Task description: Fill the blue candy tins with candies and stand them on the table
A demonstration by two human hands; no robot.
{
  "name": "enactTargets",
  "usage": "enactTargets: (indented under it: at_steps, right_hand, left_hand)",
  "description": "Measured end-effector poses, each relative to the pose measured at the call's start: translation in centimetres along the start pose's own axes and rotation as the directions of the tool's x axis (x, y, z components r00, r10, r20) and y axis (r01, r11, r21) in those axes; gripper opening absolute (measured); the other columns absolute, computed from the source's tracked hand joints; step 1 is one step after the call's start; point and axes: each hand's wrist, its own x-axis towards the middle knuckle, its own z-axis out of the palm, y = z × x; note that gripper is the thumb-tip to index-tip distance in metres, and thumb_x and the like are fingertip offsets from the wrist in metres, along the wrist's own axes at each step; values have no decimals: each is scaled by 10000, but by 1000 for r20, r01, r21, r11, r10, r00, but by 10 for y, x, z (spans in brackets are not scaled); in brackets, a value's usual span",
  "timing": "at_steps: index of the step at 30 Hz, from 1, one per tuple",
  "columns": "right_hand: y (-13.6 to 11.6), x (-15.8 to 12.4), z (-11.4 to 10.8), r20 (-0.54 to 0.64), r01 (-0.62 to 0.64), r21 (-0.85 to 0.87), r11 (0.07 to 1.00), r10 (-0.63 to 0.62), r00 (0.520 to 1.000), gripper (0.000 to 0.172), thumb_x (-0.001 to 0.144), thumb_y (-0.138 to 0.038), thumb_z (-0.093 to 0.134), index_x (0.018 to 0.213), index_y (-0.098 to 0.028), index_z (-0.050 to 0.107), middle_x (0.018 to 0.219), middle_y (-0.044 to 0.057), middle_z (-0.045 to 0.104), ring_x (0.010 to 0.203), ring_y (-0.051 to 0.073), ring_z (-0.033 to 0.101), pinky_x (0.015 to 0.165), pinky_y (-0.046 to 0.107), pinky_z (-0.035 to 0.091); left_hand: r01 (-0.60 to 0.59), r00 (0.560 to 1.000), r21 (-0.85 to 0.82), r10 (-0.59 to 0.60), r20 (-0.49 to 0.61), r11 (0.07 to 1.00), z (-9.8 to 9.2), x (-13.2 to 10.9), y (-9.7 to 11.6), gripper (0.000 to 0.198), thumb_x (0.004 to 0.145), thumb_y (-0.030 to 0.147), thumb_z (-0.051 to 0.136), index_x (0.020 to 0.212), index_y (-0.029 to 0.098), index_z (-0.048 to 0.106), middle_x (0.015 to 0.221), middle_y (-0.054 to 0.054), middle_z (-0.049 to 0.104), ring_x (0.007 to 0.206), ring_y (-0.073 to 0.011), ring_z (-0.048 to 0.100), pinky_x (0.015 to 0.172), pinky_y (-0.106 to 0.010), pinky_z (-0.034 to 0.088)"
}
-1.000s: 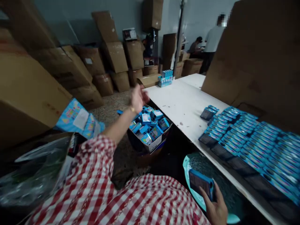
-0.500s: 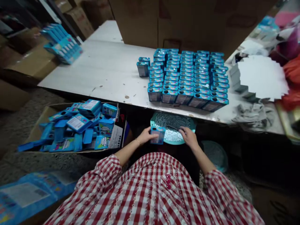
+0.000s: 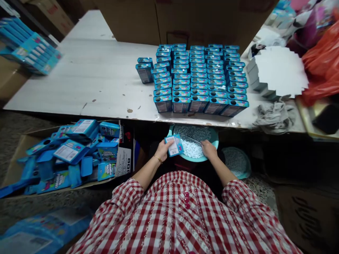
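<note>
My left hand [image 3: 162, 149] grips a small blue box [image 3: 174, 145], its pale printed label facing up, over the left rim of a turquoise basin [image 3: 216, 144]. Small white pieces [image 3: 191, 150], like pellets or candies, fill the basin. Closed around a thin metal utensil [image 3: 195, 140], my right hand [image 3: 210, 149] is at the basin's right side. The utensil's far end reaches in among the pieces, and I cannot make out its shape. To the left, a carton [image 3: 16, 155] holds a jumble of similar blue boxes [image 3: 70, 151].
Rows of upright blue boxes [image 3: 200, 81] stand on the white table [image 3: 100, 77], with a large cardboard box [image 3: 182, 21] behind. A grey cloth [image 3: 275, 114] and white stacked card [image 3: 280, 72] lie at the right. A second basin [image 3: 236, 162] sits lower right.
The view has shifted, so the table items appear further left. The box in my left hand has turned and tilted, its label now more visible. The utensil stays in my right hand, over the pieces.
</note>
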Motion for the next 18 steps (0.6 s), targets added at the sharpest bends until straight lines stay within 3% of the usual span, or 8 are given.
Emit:
enactTargets:
  at_steps: [4, 7, 10, 13, 15, 18]
  right_hand:
    - [-4, 2, -1, 3, 27, 62, 998, -27, 1000, 421, 880, -139, 307, 1209, -213, 559, 1096, 65, 574, 1005, 164, 531, 813, 223, 388]
    - [2, 4, -14, -13, 19, 68, 998, -19, 1000, 442, 863, -113, 310, 1184, -233, 588, 1103, 60, 596, 1005, 180, 528, 829, 247, 379]
    - [20, 7, -37, -18, 3, -32, 999, -3, 1000, 417, 837, -103, 344, 1116, -222, 631, 1061, 91, 622, 966, 223, 541, 803, 304, 385]
    - [32, 15, -54, 26, 20, -123, 992, -17, 1000, 338, 825, -100, 370, 973, -122, 672, 982, 171, 631, 948, 266, 554, 797, 352, 381]
    - [28, 21, -53, 52, 32, -110, 993, -26, 998, 299, 822, -102, 390, 900, -77, 678, 958, 201, 631, 956, 280, 560, 815, 366, 375]
    - [3, 28, -30, 85, 49, -38, 998, -46, 995, 290, 819, -88, 402, 889, -66, 682, 943, 186, 645, 935, 241, 583, 824, 332, 379]
  left_hand:
    - [5, 1000, 16, -5, 29, 1000, -10, 2, 7, 406, 553, 286, 790, 883, 123, 618, 876, -78, 690, 762, -198, 657, 803, -402, 529]
    - [25, 1000, 28, -24, -16, 999, -23, 16, 8, 428, 536, 286, 798, 884, 121, 610, 857, -77, 685, 747, -196, 652, 794, -411, 528]
    - [34, 999, 82, -33, -10, 996, -35, 22, 5, 439, 520, 297, 807, 869, 124, 605, 866, -74, 678, 750, -186, 646, 798, -398, 524]
    - [39, 998, 119, -44, 36, 992, -42, 16, 6, 480, 512, 313, 813, 905, 154, 589, 911, -63, 669, 788, -185, 644, 809, -393, 519]
    - [40, 998, 129, -45, 39, 991, -44, 10, 9, 505, 510, 319, 813, 933, 184, 572, 937, -48, 661, 815, -192, 641, 799, -411, 521]
    - [31, 999, 100, -34, 22, 995, -47, 3, 14, 517, 520, 341, 804, 950, 203, 553, 966, -45, 650, 860, -213, 632, 779, -448, 523]
